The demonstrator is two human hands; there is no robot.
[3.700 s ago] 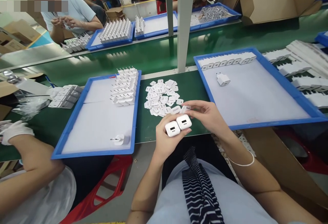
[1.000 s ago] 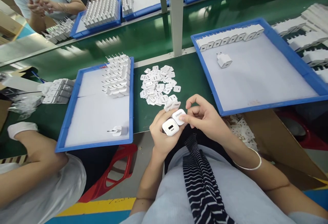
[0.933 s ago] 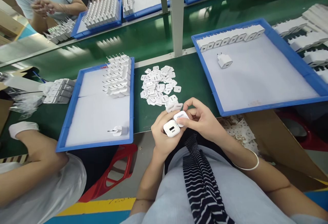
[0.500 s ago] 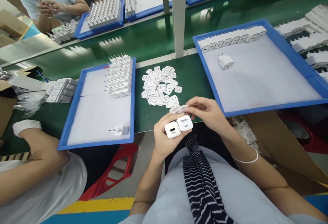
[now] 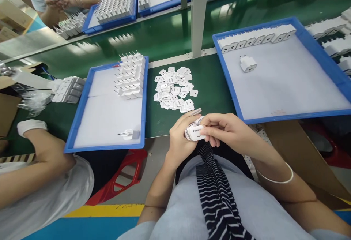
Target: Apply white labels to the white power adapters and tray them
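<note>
A co-worker's bare forearm [image 5: 33, 174] lay at eight o'clock. Beside it, at nine o'clock, the left blue tray [image 5: 79, 117] carried a stack of white chargers [image 5: 130, 76] at its far end and one lone charger [image 5: 129, 134] near its front rim. At the centre, a heap of small white stickers [image 5: 174, 89] lay on the green bench [image 5: 211, 82]. Just below it, the left hand [image 5: 179, 141] was closed around two white chargers [image 5: 195, 133], and the right hand [image 5: 230, 132] pinched the printed one with thumb and fingers together on it. At two o'clock, the right blue tray [image 5: 309, 37] held a row of chargers [image 5: 256, 39] and a single loose plug [image 5: 248, 64].
</note>
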